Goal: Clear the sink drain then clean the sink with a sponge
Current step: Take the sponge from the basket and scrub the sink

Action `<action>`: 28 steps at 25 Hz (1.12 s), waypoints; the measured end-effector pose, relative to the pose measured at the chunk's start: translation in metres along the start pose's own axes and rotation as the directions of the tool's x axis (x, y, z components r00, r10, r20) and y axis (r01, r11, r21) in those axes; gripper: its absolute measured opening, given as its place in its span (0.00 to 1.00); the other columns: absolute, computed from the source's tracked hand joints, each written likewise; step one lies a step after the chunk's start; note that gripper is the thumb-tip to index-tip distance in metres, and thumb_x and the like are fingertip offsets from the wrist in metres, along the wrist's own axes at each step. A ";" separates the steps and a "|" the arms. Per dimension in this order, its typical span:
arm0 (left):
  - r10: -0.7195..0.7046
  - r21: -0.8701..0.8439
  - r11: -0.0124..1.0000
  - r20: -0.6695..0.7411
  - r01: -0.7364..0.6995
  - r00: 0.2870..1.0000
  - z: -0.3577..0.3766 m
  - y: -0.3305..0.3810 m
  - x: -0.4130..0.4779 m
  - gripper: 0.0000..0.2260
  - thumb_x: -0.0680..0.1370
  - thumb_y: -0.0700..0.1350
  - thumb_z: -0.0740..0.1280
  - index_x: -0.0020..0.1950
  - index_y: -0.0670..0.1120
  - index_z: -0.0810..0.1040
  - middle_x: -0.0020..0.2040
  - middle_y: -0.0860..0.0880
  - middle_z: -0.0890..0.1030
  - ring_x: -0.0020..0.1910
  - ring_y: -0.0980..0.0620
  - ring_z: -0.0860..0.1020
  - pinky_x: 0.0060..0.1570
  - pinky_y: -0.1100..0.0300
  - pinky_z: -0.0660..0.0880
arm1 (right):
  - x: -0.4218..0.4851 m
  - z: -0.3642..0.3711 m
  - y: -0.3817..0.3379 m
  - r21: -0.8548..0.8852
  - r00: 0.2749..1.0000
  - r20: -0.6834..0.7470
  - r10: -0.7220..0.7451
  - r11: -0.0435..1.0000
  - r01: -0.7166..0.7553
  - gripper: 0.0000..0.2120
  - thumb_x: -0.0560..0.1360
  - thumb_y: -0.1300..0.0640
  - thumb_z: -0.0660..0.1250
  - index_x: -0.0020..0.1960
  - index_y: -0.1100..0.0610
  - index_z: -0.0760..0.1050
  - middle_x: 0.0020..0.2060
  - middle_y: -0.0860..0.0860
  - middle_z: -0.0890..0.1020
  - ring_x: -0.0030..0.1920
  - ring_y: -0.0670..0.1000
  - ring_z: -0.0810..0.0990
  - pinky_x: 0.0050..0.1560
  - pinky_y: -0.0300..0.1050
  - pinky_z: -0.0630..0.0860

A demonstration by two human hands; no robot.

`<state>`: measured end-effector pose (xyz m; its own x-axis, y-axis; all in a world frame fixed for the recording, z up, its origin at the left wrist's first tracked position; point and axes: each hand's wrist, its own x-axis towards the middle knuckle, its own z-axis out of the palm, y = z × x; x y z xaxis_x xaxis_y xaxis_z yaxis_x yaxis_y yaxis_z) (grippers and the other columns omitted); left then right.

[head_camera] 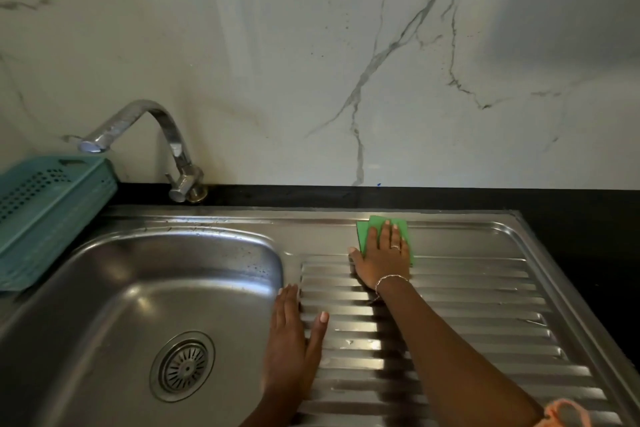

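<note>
Right hand is lying flat, fingers spread, pressing the green sponge onto the far edge of the steel sink's ribbed drainboard (ring and bracelet on). Left hand is resting open, palm down, on the rim between basin and drainboard; drain strainer is sitting in the basin floor.

Right hand flat on green sponge, at far edge of ribbed drainboard. Left hand flat, fingers spread, on rim between basin and drainboard. Drain clear. Tap off.
</note>
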<state>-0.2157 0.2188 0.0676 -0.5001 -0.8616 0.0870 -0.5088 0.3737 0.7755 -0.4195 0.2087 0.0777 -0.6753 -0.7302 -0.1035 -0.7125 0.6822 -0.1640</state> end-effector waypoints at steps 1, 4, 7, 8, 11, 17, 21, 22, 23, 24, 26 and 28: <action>-0.006 -0.033 0.999 -0.010 0.006 1.000 0.000 -0.001 0.000 0.28 0.78 0.53 0.59 0.75 0.48 0.54 0.76 0.48 0.57 0.75 0.52 0.56 0.72 0.55 0.59 | 0.000 0.001 -0.013 0.006 1.000 0.010 -0.017 1.000 0.016 0.32 0.79 0.41 0.46 0.75 0.58 0.41 0.76 0.61 0.42 0.75 0.61 0.39 0.75 0.56 0.40; -0.014 -0.135 0.991 -0.048 0.008 0.999 0.001 0.000 -0.002 0.27 0.78 0.54 0.55 0.75 0.48 0.52 0.76 0.49 0.56 0.74 0.56 0.54 0.70 0.62 0.54 | -0.003 0.009 -0.049 0.011 0.997 0.018 -0.073 0.997 0.073 0.33 0.79 0.42 0.47 0.75 0.59 0.41 0.75 0.62 0.41 0.75 0.62 0.39 0.74 0.57 0.39; -0.028 -0.225 0.974 -0.099 0.005 0.995 0.000 -0.001 -0.003 0.28 0.76 0.56 0.51 0.75 0.48 0.51 0.76 0.49 0.55 0.74 0.53 0.54 0.72 0.57 0.55 | -0.004 0.015 -0.074 0.005 0.994 0.004 -0.110 0.994 0.110 0.34 0.79 0.43 0.48 0.75 0.60 0.40 0.75 0.63 0.41 0.75 0.63 0.39 0.74 0.58 0.39; -0.028 -0.245 0.970 -0.121 -0.003 0.992 0.000 -0.002 -0.002 0.28 0.75 0.54 0.52 0.74 0.50 0.50 0.76 0.49 0.55 0.75 0.53 0.54 0.73 0.54 0.56 | -0.004 0.016 -0.079 0.003 0.993 0.001 -0.121 0.993 0.121 0.34 0.79 0.43 0.48 0.75 0.60 0.40 0.75 0.63 0.41 0.75 0.64 0.39 0.74 0.58 0.39; -0.029 -0.292 0.956 -0.179 -0.025 0.983 0.000 -0.001 0.000 0.25 0.75 0.50 0.53 0.70 0.53 0.49 0.74 0.50 0.54 0.75 0.51 0.54 0.74 0.50 0.56 | -0.004 0.020 -0.098 0.005 0.986 0.011 -0.164 0.986 0.164 0.34 0.79 0.43 0.48 0.75 0.61 0.39 0.75 0.64 0.41 0.75 0.64 0.39 0.74 0.59 0.39; -0.118 -0.320 0.947 -0.228 0.041 0.967 -0.001 -0.002 0.002 0.27 0.73 0.50 0.52 0.72 0.50 0.53 0.74 0.43 0.62 0.73 0.44 0.62 0.68 0.41 0.65 | 0.001 0.032 -0.137 0.003 0.970 0.053 -0.239 0.971 0.239 0.36 0.79 0.40 0.46 0.74 0.62 0.37 0.75 0.64 0.40 0.74 0.65 0.38 0.74 0.60 0.39; -0.180 -0.366 0.927 -0.252 0.078 0.951 -0.003 -0.001 0.002 0.28 0.74 0.51 0.51 0.74 0.47 0.54 0.74 0.45 0.62 0.73 0.46 0.61 0.69 0.46 0.65 | 0.005 0.036 -0.146 -0.025 0.931 0.058 -0.361 0.931 0.363 0.34 0.80 0.44 0.49 0.74 0.60 0.36 0.75 0.62 0.39 0.74 0.64 0.37 0.74 0.59 0.38; -0.186 -0.373 0.924 -0.251 0.083 0.950 -0.004 -0.001 0.001 0.28 0.74 0.52 0.51 0.74 0.47 0.53 0.75 0.45 0.60 0.74 0.47 0.60 0.70 0.49 0.63 | 0.004 0.036 -0.145 -0.027 0.922 0.057 -0.383 0.923 0.385 0.33 0.80 0.45 0.48 0.74 0.59 0.36 0.75 0.62 0.39 0.74 0.64 0.37 0.74 0.59 0.38; -0.185 -0.371 0.925 -0.248 0.084 0.951 -0.004 -0.001 0.000 0.29 0.74 0.52 0.51 0.74 0.46 0.53 0.75 0.46 0.58 0.74 0.48 0.58 0.70 0.52 0.61 | 0.003 0.036 -0.143 -0.028 0.917 0.053 -0.395 0.918 0.397 0.32 0.80 0.46 0.48 0.75 0.59 0.36 0.75 0.61 0.39 0.75 0.63 0.38 0.75 0.58 0.39; -0.177 -0.359 0.930 -0.245 0.081 0.953 -0.003 -0.001 -0.001 0.29 0.74 0.52 0.51 0.74 0.46 0.52 0.76 0.46 0.57 0.75 0.50 0.56 0.71 0.54 0.59 | 0.002 0.036 -0.140 -0.026 0.917 0.046 -0.397 0.917 0.398 0.31 0.80 0.47 0.48 0.75 0.58 0.37 0.75 0.61 0.40 0.75 0.62 0.38 0.75 0.57 0.39; -0.152 -0.310 0.948 -0.251 0.069 0.956 -0.003 0.000 -0.002 0.29 0.74 0.52 0.51 0.74 0.46 0.51 0.76 0.46 0.55 0.74 0.53 0.52 0.71 0.56 0.56 | -0.002 0.036 -0.135 -0.017 0.924 0.035 -0.382 0.924 0.383 0.31 0.80 0.48 0.49 0.75 0.58 0.37 0.75 0.60 0.40 0.75 0.61 0.39 0.75 0.56 0.39; -0.108 -0.242 0.969 -0.255 0.045 0.961 -0.001 -0.001 -0.001 0.29 0.74 0.51 0.51 0.73 0.46 0.49 0.76 0.46 0.53 0.73 0.55 0.49 0.71 0.59 0.52 | -0.004 0.033 -0.131 0.000 0.929 0.036 -0.369 0.929 0.369 0.30 0.80 0.49 0.49 0.75 0.58 0.37 0.76 0.60 0.40 0.75 0.61 0.39 0.75 0.55 0.39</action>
<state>-0.2138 0.2187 0.0676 -0.2471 -0.9558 0.1592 -0.3462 0.2405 0.9068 -0.3172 0.1208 0.0670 -0.3574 -0.9313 -0.0709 -0.9116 0.3643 -0.1902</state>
